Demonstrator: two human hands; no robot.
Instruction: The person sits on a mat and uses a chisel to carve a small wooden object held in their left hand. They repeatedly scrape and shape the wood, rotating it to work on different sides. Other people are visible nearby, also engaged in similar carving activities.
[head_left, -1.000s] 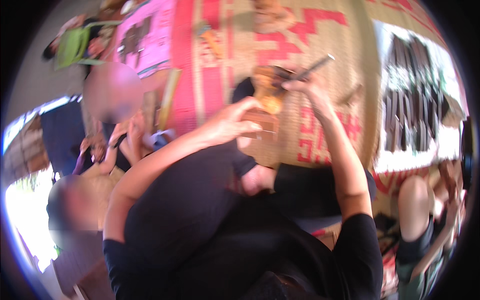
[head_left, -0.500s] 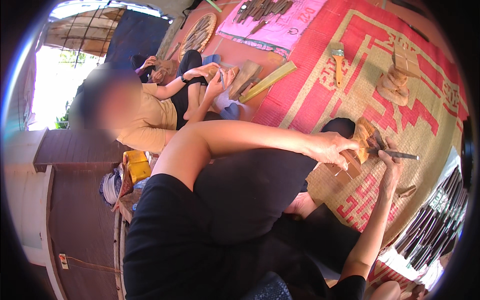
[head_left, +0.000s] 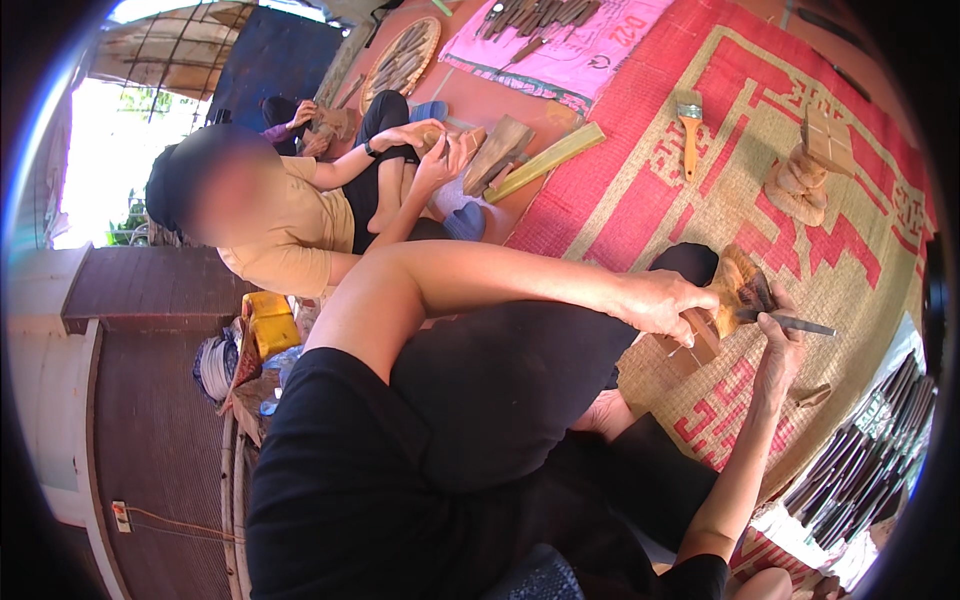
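Observation:
My left hand (head_left: 668,304) is closed around a wood carving with a square block base (head_left: 697,347) and a rougher, yellowish carved end (head_left: 742,275). The carving lies just past my bent knee, above the mat. My right hand (head_left: 780,350) grips a thin dark chisel (head_left: 808,327), its fingers wrapped around the middle. One end of the chisel points right, and the other meets the carved end, where the contact is partly hidden by my fingers.
On the woven red-and-straw mat (head_left: 640,215) lie a paintbrush (head_left: 690,140) and another carving (head_left: 798,190). Many dark tools (head_left: 870,430) lie at the right; more rest on a pink sheet (head_left: 600,45). At the left a co-worker (head_left: 300,215) sits handling a piece of wood.
The view has shifted slightly. My hands stay on the carving and chisel with only a small movement of the right hand. The co-worker's hands have moved a little.

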